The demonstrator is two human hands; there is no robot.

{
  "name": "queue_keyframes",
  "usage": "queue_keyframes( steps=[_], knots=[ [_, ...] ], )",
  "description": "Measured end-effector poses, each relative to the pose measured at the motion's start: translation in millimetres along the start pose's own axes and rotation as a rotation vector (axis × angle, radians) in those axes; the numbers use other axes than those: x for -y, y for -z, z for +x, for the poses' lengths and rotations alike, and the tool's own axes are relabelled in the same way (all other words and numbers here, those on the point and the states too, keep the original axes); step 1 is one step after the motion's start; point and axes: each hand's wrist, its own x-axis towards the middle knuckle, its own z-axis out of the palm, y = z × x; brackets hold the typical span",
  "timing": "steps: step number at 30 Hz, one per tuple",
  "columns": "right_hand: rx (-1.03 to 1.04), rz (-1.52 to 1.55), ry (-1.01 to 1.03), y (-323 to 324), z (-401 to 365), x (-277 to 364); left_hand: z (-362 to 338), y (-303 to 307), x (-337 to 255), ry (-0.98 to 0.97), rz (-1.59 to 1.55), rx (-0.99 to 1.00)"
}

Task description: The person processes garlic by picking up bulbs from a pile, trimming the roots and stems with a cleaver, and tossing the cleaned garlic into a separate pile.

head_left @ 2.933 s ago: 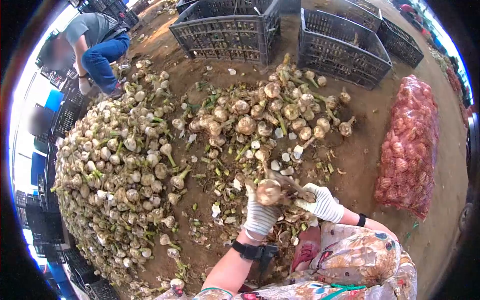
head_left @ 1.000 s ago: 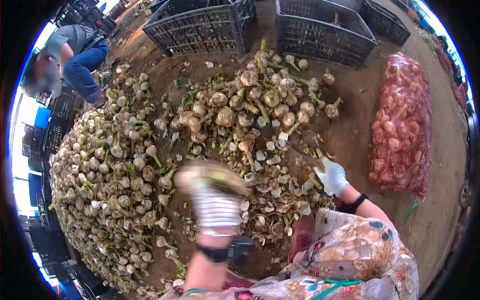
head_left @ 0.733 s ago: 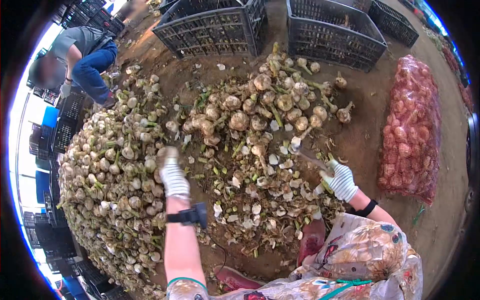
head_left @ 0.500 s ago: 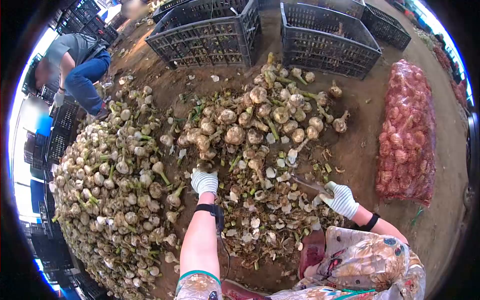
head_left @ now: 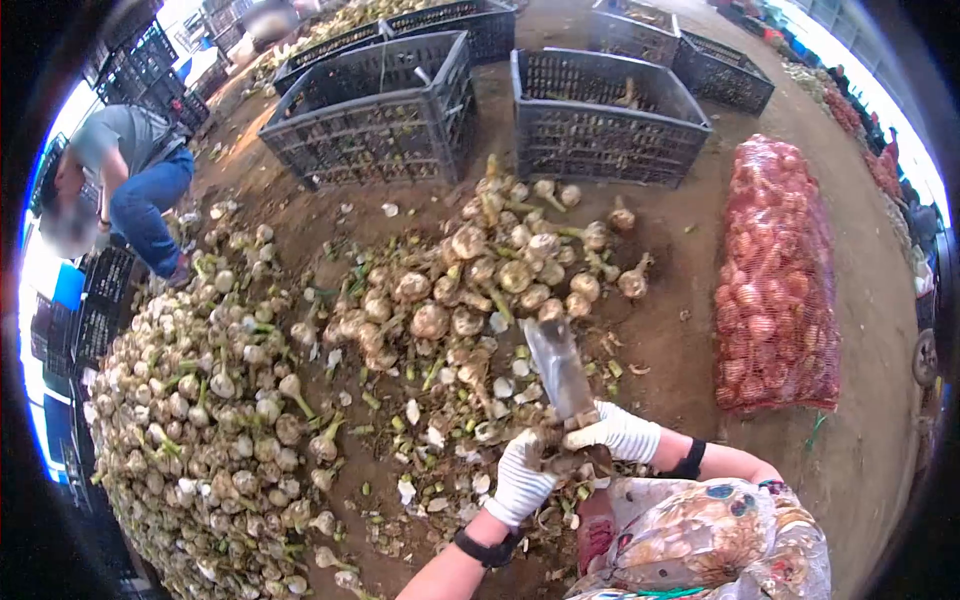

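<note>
My right hand (head_left: 618, 432), in a white striped glove, is closed around the handle end of a broad-bladed knife (head_left: 558, 365). Its metal blade points up and away from me. Close against it, my left hand (head_left: 522, 480), gloved alike, is closed on a brownish garlic bulb (head_left: 546, 450), mostly hidden by fingers and blurred. Beyond the hands lies a heap of soil-stained garlic bulbs (head_left: 514, 276), some with stems. Trimmed stems and peeled skins (head_left: 435, 437) litter the ground beneath.
On the left spreads a large pile of trimmed garlic (head_left: 210, 430). Black plastic crates (head_left: 610, 140) stand behind the heap. A red mesh sack of garlic (head_left: 775, 285) lies at right. A person (head_left: 145, 190) bends over at far left.
My left hand has moved right, from the heap's near edge to beside my right hand. The knife has swung more upright, and the view has shifted slightly.
</note>
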Motion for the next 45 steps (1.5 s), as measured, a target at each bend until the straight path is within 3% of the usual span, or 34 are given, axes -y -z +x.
queue_keyframes(
  steps=[2, 4, 5, 8, 9, 10, 12, 14, 15, 17, 18, 19, 21, 22, 23, 25, 26, 27, 28, 30, 31, 32, 33, 35, 37, 42, 43, 45],
  knots=[
    [0.002, 0.048, -0.090, -2.4, -15.3, 18.8, -5.8, 5.5, -12.5, 0.036, 0.076, 0.036],
    [-0.114, -0.159, -0.232, 17.0, -19.2, 41.3, -12.0, 24.1, 3.1, -0.010, 0.024, -0.121],
    [-0.195, -0.113, -0.133, 14.7, -24.5, 62.4, -12.0, 35.5, -0.4, 0.050, 0.010, -0.186],
    [-0.209, 0.033, 0.434, 43.9, -11.5, 162.1, -9.9, 79.5, 21.6, 0.150, 0.020, -0.322],
    [-0.115, 0.002, 0.602, 66.7, -6.4, 201.7, 2.5, 76.7, -12.0, 0.213, -0.011, -0.333],
    [-0.130, 0.250, 0.693, 108.6, 4.9, 229.6, 10.9, 91.5, -8.4, 0.084, 0.321, -0.242],
    [-0.429, 0.254, 0.811, 125.3, 8.5, 269.0, 29.9, 109.5, -4.5, 0.075, 0.362, -0.344],
    [-0.469, 0.116, 0.790, 117.9, -0.2, 259.7, 57.3, 114.6, -42.7, 0.138, 0.352, -0.395],
    [-0.494, 0.049, 0.772, 113.0, -6.8, 246.0, 75.6, 122.1, -49.1, -0.022, 0.326, -0.422],
    [-0.485, -0.027, 0.721, 99.7, -15.5, 208.9, 122.4, 136.2, -71.0, -0.065, 0.153, -0.483],
    [-0.523, 0.001, 0.683, 98.9, -16.4, 183.8, 153.3, 157.0, -57.6, -0.230, 0.252, -0.548],
    [-0.539, 0.021, 0.607, 90.6, -21.3, 161.5, 179.5, 175.5, -60.6, -0.295, 0.572, -0.524],
    [-0.578, -0.116, 0.388, 103.6, -33.1, 108.1, 235.4, 201.0, -53.0, -0.364, 0.834, -0.431],
    [-0.580, -0.077, 0.338, 97.9, -40.7, 91.4, 247.3, 188.5, -69.8, -0.225, 0.942, -0.416],
    [-0.584, -0.103, 0.317, 96.5, -48.4, 76.9, 281.9, 216.1, -37.9, -0.097, 0.817, -0.320],
    [-0.573, -0.037, 0.176, 91.6, -65.8, 70.6, 322.4, 226.4, -21.5, 0.245, 0.947, -0.196],
    [-0.592, 0.052, 0.141, 92.6, -69.1, 66.1, 330.2, 222.0, -13.7, 0.473, 1.202, -0.156],
    [-0.629, -0.012, 0.156, 90.9, -71.7, 69.0, 306.6, 179.7, -58.9, 0.461, 1.432, -0.081],
    [-0.665, -0.075, 0.163, 90.1, -73.8, 70.4, 309.1, 175.8, -65.1, 0.502, 1.476, 0.026],
    [-0.698, -0.056, 0.183, 101.6, -68.5, 62.2, 318.2, 193.3, -39.6, 0.574, 1.207, 0.214],
    [-0.659, -0.030, 0.181, 103.7, -63.8, 61.9, 307.4, 188.0, -33.3, 0.572, 1.083, 0.217],
    [-0.623, -0.002, 0.186, 104.2, -59.0, 63.5, 279.4, 154.0, -48.7, 0.497, 0.917, 0.064],
    [-0.605, -0.004, 0.198, 101.3, -53.3, 69.5, 266.6, 134.9, -51.8, 0.571, 0.911, 0.004],
    [-0.568, -0.006, 0.199, 86.0, -42.7, 75.9, 229.9, 103.2, -66.8, 0.642, 0.858, 0.169],
    [-0.540, -0.005, 0.242, 79.9, -28.8, 67.8, 185.4, 76.2, -18.3, 0.130, 1.519, 0.211],
    [-0.429, 0.034, 0.153, 70.0, -17.8, 57.3, 95.3, 37.4, 10.0, -0.098, 1.414, 0.173],
    [-0.362, 0.046, 0.055, 67.0, -16.7, 64.4, 79.9, 36.2, 8.6, -0.032, 1.515, 0.278],
    [-0.335, 0.021, 0.079, 72.3, -6.5, 56.8, 54.0, 45.1, 10.0, -0.076, 1.436, 0.208]
  ],
)
